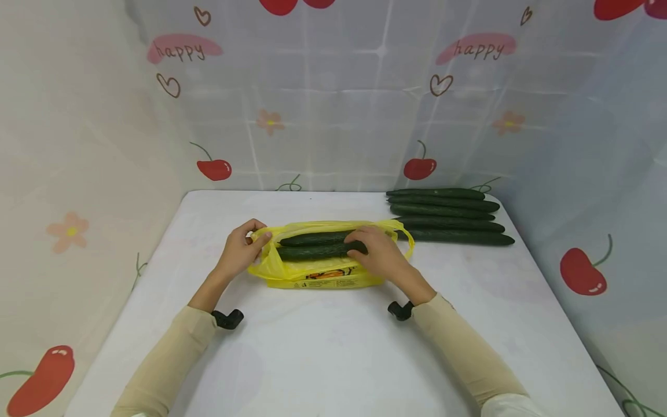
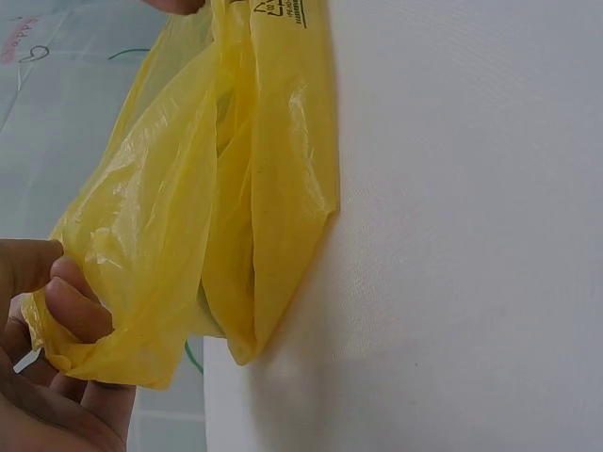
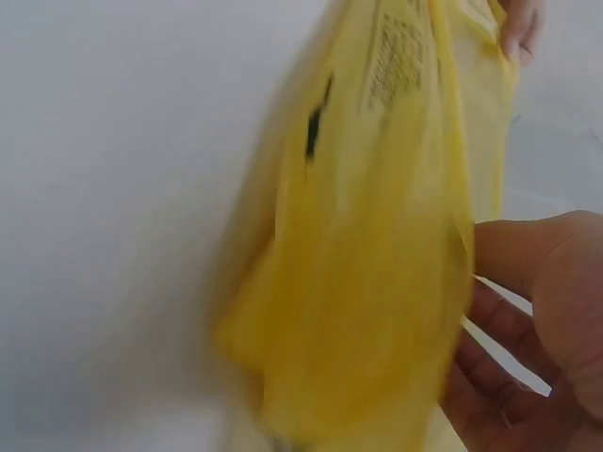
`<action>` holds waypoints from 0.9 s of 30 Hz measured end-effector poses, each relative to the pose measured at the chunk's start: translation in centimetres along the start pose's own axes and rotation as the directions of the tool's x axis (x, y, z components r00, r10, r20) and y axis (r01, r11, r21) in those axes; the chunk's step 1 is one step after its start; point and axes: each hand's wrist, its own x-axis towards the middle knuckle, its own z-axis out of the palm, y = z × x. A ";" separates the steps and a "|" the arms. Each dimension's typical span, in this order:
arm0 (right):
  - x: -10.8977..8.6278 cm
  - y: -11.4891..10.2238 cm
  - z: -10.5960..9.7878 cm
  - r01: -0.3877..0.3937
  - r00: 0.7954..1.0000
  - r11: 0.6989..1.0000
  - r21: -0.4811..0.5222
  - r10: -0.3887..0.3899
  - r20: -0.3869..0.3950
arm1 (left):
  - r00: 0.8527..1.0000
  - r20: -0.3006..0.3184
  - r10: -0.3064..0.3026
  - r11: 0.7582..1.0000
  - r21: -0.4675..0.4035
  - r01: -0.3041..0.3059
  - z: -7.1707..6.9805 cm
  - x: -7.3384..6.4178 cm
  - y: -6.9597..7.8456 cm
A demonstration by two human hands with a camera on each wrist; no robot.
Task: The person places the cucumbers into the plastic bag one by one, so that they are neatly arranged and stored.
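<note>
A yellow plastic bag [image 1: 276,269] lies on its side on the white table, its mouth spread toward me. Two dark green cucumbers sit side by side in it, a front cucumber [image 1: 312,252] and a back cucumber [image 1: 312,238]. My left hand [image 1: 241,252] pinches the bag's left end between thumb and fingers; the left wrist view shows the thin plastic [image 2: 141,226] pulled up there. At the right, my right hand [image 1: 383,255] reaches into the opening and grips the front cucumber near its right end. In the right wrist view the bag's side hides the cucumber.
Several more cucumbers [image 1: 443,209] lie in a row at the table's back right, the nearest ones passing behind the bag's right handle [image 1: 410,243]. A printed curtain [image 1: 333,127] hangs along the back and sides of the white table [image 1: 323,347].
</note>
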 end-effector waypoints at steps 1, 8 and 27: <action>-0.4 0.4 -0.7 0.004 1.000 1.000 0.007 -0.004 -0.015 | 1.000 -0.004 0.003 1.000 0.002 -0.003 0.0 0.0 0.0; -3.4 4.5 -5.7 0.008 0.986 1.000 0.016 -0.005 -0.168 | 1.000 -0.012 0.007 1.000 0.012 -0.006 0.2 0.0 0.0; -8.1 19.9 -10.7 -0.300 0.946 0.953 0.047 0.304 -0.110 | 0.999 -0.042 0.025 0.999 0.037 -0.024 0.6 1.1 -3.4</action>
